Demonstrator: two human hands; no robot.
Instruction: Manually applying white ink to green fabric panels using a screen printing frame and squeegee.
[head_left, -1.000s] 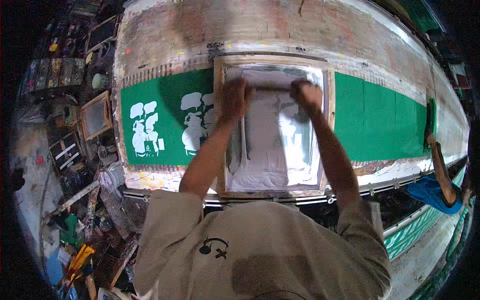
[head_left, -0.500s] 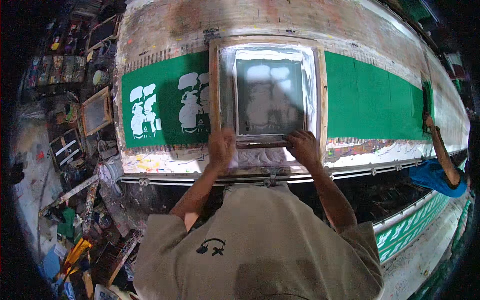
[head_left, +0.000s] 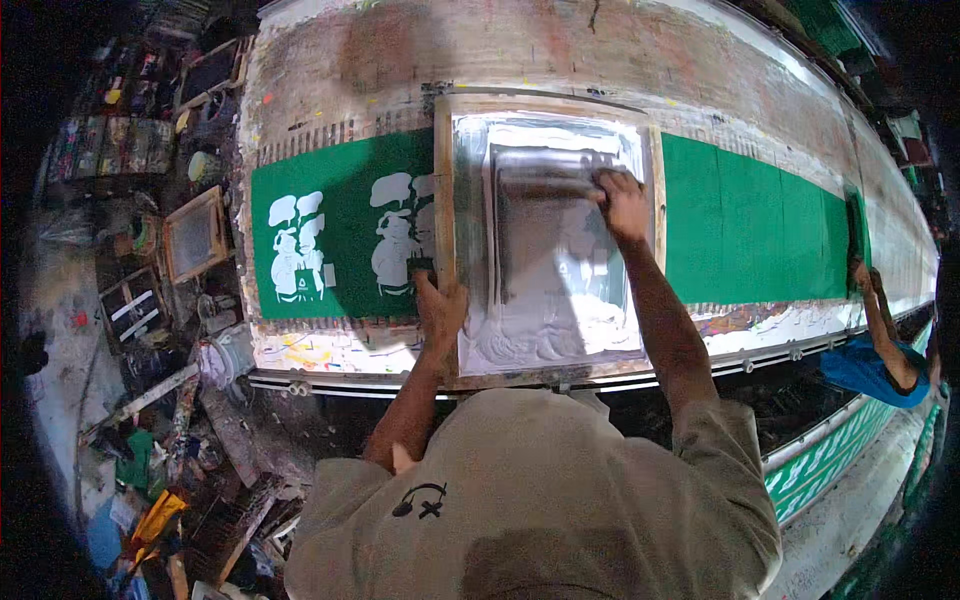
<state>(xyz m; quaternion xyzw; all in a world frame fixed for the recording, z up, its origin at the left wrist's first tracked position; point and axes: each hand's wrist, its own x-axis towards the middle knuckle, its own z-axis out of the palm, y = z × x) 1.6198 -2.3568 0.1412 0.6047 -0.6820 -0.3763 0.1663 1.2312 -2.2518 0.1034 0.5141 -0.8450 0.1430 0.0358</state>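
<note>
My right hand [head_left: 620,205] is closed on the dark squeegee [head_left: 550,183], which lies across the upper part of a wooden-framed printing screen [head_left: 654,240] spread with pale ink. My left hand [head_left: 440,300] is at the screen's left wooden side, its fingers bent at the edge and appearing to grip it. The screen sits over a band of green sheets [head_left: 750,220]; those to the left bear white figure prints [head_left: 300,240].
The long, paint-stained printing table [head_left: 500,50] has a rail along its near edge. Another person's arm [head_left: 880,310] reaches over its right end, beside a blue garment [head_left: 865,375]. At left are cluttered wooden frames [head_left: 195,235] and a bucket [head_left: 220,360].
Half a second ago both hands had the squeegee low on the screen; now it is high again in my right hand alone, and my left hand has moved to the screen's side.
</note>
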